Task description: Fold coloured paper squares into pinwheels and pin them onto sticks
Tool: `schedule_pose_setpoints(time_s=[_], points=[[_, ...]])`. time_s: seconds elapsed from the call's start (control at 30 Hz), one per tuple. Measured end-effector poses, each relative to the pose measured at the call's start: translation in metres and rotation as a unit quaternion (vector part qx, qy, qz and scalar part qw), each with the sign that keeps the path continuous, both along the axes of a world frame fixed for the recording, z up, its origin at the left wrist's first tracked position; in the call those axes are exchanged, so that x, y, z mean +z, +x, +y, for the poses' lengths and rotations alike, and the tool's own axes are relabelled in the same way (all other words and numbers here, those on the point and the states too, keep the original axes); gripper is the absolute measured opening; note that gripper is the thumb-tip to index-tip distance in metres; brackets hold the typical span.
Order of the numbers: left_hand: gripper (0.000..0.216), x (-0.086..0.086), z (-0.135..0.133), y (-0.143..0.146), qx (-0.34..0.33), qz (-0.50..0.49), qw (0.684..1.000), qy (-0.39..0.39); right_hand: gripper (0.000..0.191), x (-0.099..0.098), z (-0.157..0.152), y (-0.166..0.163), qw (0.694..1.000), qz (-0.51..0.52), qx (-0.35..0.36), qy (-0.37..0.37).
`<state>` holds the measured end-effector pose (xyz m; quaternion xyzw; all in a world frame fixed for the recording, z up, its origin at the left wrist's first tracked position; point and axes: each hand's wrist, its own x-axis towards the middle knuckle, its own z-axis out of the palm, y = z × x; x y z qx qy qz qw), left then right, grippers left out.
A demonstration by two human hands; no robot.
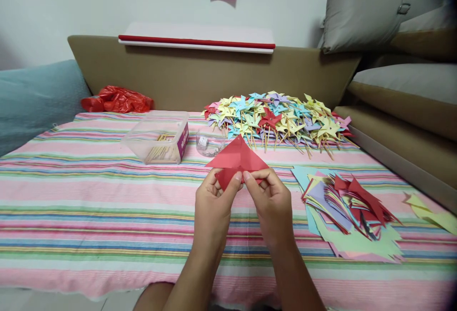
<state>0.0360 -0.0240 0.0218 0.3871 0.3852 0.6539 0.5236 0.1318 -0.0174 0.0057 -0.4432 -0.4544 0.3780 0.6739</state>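
Both left hand (215,197) and right hand (274,199) pinch one red paper (238,153).

Head view: it is mid-scene, its edge overlapping the clear tub (203,142) beyond. Stick box (183,141) left, red bag (123,100) far left, pinwheels (270,119) far right, paper stack (352,232) near right rest on striped cloth (107,192).

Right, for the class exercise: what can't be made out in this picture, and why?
All in the head view:
Left hand and right hand: some fingertips, hidden behind the red paper.
Clear tub: what its small bits are; too tiny.
Plastic box: print on its purple label; too small and slanted.
Paper pile: the sheet count; they overlap.
Stacked cushions: right ends, cut off by the edge.
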Motion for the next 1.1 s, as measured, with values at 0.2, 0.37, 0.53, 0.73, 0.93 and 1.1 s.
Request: schedule_pose_setpoints(time_s=[0.2, 0.37, 0.53, 0.73, 0.93, 1.1], points=[[0.025, 0.002, 0.001, -0.005, 0.015, 0.021, 1.000, 0.008, 0.029, 0.001, 0.001, -0.001, 0.999, 0.048, 0.004, 0.018], [0.032, 0.012, 0.001, -0.021, -0.051, 0.073, 0.996, 0.024, 0.052, 0.005, 0.002, 0.011, 0.991, 0.112, 0.068, -0.034], [0.029, 0.020, -0.001, -0.035, -0.130, 0.134, 0.982, -0.007, 0.038, 0.007, -0.003, 0.022, 0.973, 0.057, 0.203, -0.095], [0.030, 0.017, 0.000, -0.038, -0.134, 0.139, 0.981, -0.005, 0.033, -0.003, -0.002, 0.019, 0.974, 0.052, 0.183, -0.123], [0.038, 0.011, 0.004, -0.030, -0.101, 0.087, 0.990, -0.044, 0.021, -0.001, 0.006, 0.005, 0.947, 0.265, 0.168, -0.076], [0.027, 0.003, 0.006, -0.019, -0.074, 0.106, 0.991, -0.026, 0.019, 0.000, 0.008, -0.003, 0.925, 0.318, 0.200, -0.063]])
